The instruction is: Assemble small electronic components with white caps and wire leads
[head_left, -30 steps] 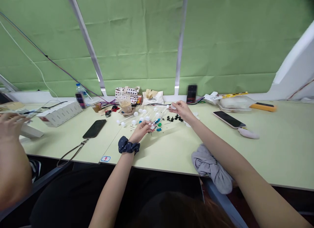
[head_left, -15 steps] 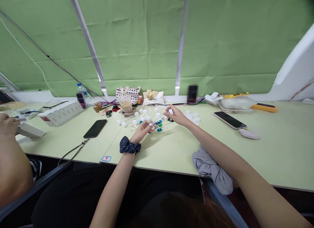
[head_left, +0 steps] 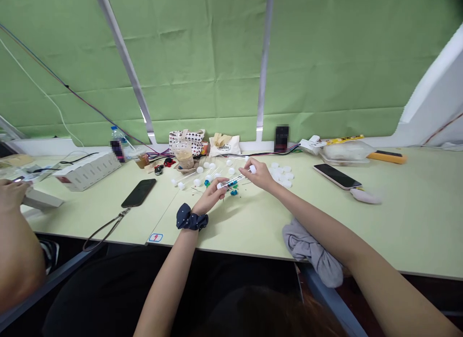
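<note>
Between my two hands, above the table, is a clear tube (head_left: pixel 237 178) with a white cap at each end. My left hand (head_left: pixel 212 196) pinches its lower left end, and a dark dotted scrunchie circles that wrist. At the upper right end, my right hand (head_left: pixel 259 175) closes around the tube beside its white cap (head_left: pixel 252 169). Small blue pieces (head_left: pixel 234 192) and green bits lie below the tube. More clear tubes with white caps (head_left: pixel 181 186) are spread to the left of my hands. Loose white caps (head_left: pixel 285 176) lie behind my right forearm.
A dark phone (head_left: pixel 139 192) with a strap lies left, another phone (head_left: pixel 337 176) right. Behind stand an iced drink cup (head_left: pixel 184 158) and a cloth pouch (head_left: pixel 224 145). A grey cloth (head_left: pixel 311 250) hangs at the front edge. A co-worker's hand (head_left: pixel 12 194) holds a box at far left.
The view has shifted slightly. Both my hands keep hold of the tube in nearly the same pose, and the tube looks turned a little flatter.
</note>
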Demonstrator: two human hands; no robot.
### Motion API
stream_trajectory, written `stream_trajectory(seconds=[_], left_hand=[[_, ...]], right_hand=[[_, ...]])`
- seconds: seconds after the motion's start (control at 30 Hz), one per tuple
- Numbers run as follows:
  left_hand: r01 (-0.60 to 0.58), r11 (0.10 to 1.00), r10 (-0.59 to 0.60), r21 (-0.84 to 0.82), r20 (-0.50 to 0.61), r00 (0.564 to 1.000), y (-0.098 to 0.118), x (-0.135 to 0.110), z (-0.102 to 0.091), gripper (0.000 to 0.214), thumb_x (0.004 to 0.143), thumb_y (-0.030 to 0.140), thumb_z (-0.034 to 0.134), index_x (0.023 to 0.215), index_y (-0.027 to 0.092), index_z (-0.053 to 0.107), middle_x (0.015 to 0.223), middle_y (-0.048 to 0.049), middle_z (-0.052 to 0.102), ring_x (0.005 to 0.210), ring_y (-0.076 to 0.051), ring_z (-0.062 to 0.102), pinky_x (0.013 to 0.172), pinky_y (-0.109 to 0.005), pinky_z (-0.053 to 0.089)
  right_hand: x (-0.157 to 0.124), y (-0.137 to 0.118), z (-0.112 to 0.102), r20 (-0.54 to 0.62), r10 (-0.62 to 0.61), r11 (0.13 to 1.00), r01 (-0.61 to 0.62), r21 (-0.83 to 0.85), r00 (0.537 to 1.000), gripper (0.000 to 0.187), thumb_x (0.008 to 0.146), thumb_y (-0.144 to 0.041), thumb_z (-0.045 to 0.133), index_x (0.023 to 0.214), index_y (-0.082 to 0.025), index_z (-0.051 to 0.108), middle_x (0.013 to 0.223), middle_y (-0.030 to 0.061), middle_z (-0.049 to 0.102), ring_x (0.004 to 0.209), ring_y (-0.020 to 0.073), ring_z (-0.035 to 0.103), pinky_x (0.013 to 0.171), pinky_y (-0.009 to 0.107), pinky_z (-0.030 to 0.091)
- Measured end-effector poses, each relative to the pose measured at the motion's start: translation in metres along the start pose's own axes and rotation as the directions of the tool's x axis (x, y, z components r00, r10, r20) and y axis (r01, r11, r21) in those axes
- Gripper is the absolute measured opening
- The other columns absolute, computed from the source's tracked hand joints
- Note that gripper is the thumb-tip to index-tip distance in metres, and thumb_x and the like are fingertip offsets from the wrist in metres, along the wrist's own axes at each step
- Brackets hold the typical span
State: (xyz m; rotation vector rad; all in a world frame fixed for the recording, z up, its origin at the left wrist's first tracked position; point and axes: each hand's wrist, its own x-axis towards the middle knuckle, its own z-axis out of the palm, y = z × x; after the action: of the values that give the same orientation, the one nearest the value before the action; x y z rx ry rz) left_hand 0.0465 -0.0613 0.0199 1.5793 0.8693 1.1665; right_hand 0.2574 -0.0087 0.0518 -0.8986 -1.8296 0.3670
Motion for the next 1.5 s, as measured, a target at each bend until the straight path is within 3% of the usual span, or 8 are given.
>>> stream_trajectory(seconds=[0.1, 0.23, 0.43, 0.63, 0.93, 1.17, 1.5], left_hand=[[-0.052, 0.996, 0.045, 0.072, 0.095, 0.994, 0.002, -0.001, -0.002, 0.044, 0.079, 0.039, 0.060, 0.117, 0.019, 0.050, 0.081, -0.0006, 0.051, 0.065, -0.009, 0.042, 0.060, -0.021, 0.037], [-0.070, 0.988, 0.053, 0.135, 0.128, 0.990, 0.000, -0.001, -0.004, 0.044, 0.081, 0.043, 0.057, 0.117, 0.018, 0.051, 0.085, -0.0025, 0.052, 0.067, -0.009, 0.042, 0.061, -0.021, 0.039], [-0.081, 0.978, 0.059, 0.193, 0.118, 0.991, -0.004, -0.001, -0.004, 0.045, 0.082, 0.047, 0.054, 0.118, 0.019, 0.051, 0.087, -0.0032, 0.053, 0.067, -0.009, 0.043, 0.061, -0.021, 0.040], [-0.071, 0.961, 0.044, 0.266, 0.107, 0.993, -0.008, 0.000, -0.004, 0.045, 0.083, 0.048, 0.051, 0.118, 0.019, 0.050, 0.082, -0.0017, 0.051, 0.066, -0.010, 0.045, 0.063, -0.023, 0.041], [-0.044, 0.953, 0.009, 0.300, 0.118, 0.993, -0.003, -0.001, -0.009, 0.046, 0.082, 0.049, 0.052, 0.115, 0.017, 0.050, 0.076, -0.0003, 0.052, 0.063, -0.010, 0.046, 0.063, -0.023, 0.041], [-0.056, 0.951, 0.023, 0.305, 0.111, 0.994, -0.005, -0.001, -0.009, 0.048, 0.082, 0.051, 0.052, 0.116, 0.017, 0.050, 0.072, 0.0009, 0.051, 0.062, -0.010, 0.046, 0.063, -0.024, 0.042], [-0.050, 0.962, 0.021, 0.267, 0.110, 0.994, -0.013, 0.000, -0.004, 0.047, 0.082, 0.050, 0.052, 0.114, 0.017, 0.050, 0.076, -0.0008, 0.052, 0.061, -0.010, 0.043, 0.059, -0.024, 0.040]], right_hand=[[-0.003, -0.003, 0.000, -0.047, -0.038, 0.997, 0.035, -0.062, 0.998, 0.025, 0.079, -0.043, 0.055, 0.070, -0.020, 0.049, 0.060, -0.0017, 0.053, 0.050, 0.0114, 0.044, 0.055, 0.025, 0.034], [-0.007, -0.008, 0.001, -0.090, -0.071, 0.996, 0.066, -0.062, 0.993, 0.024, 0.082, -0.036, 0.049, 0.064, -0.021, 0.042, 0.052, -0.0037, 0.042, 0.047, 0.0111, 0.039, 0.053, 0.025, 0.031], [-0.010, -0.009, 0.003, -0.067, -0.063, 0.996, 0.059, -0.060, 0.996, 0.023, 0.082, -0.035, 0.048, 0.065, -0.021, 0.041, 0.055, -0.0031, 0.044, 0.050, 0.0117, 0.041, 0.056, 0.025, 0.032], [-0.009, -0.002, 0.009, -0.037, 0.033, 0.993, -0.037, -0.115, 0.999, 0.025, 0.081, -0.039, 0.050, 0.065, -0.021, 0.044, 0.052, -0.0036, 0.045, 0.049, 0.0120, 0.041, 0.056, 0.025, 0.033], [-0.012, 0.001, 0.013, 0.113, 0.042, 0.986, -0.060, 0.158, 0.993, 0.033, 0.064, -0.045, 0.069, 0.071, -0.020, 0.049, 0.065, -0.0016, 0.053, 0.058, 0.0128, 0.047, 0.056, 0.025, 0.038], [-0.014, 0.005, 0.019, 0.053, 0.042, 0.986, -0.050, 0.162, 0.998, 0.034, 0.066, -0.045, 0.067, 0.066, -0.020, 0.045, 0.063, -0.0017, 0.051, 0.058, 0.0125, 0.046, 0.055, 0.025, 0.037], [-0.022, 0.005, 0.031, -0.151, 0.092, 0.992, -0.077, 0.097, 0.984, 0.027, 0.075, -0.038, 0.056, 0.063, -0.020, 0.040, 0.058, -0.0040, 0.045, 0.051, 0.0105, 0.043, 0.054, 0.025, 0.037]])
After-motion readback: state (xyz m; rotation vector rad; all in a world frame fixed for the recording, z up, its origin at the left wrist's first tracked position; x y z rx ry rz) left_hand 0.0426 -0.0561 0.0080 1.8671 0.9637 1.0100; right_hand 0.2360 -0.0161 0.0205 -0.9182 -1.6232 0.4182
